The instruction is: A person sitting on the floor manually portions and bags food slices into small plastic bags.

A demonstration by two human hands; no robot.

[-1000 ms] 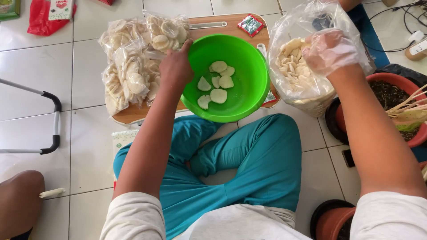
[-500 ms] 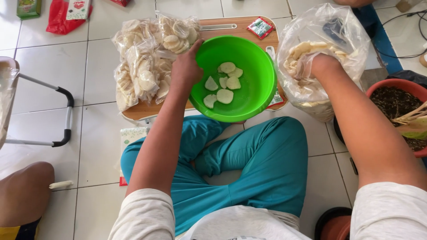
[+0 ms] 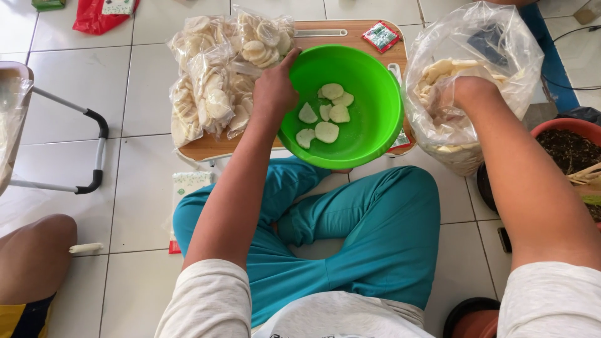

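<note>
Left hand (image 3: 273,92) grips the round green plastic bowl (image 3: 369,134) at its nine-o'clock rim. Right hand (image 3: 466,94), three o'clock of it, buried in clear plastic cracker bag (image 3: 501,56); grasp probably closed, cannot tell.

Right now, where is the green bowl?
In the head view, the green bowl sits centre on the wooden tray, left hand on its rim, big chip bag to its right.

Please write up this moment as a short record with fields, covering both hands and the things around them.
Left hand: left hand grips the rim of the round green plastic bowl
Right hand: right hand reaches inside the large clear plastic bag of pale round crackers
Bowl contents: six pale cracker slices
Support: low wooden tray table
Beside bowl: sealed clear packets of crackers
</note>
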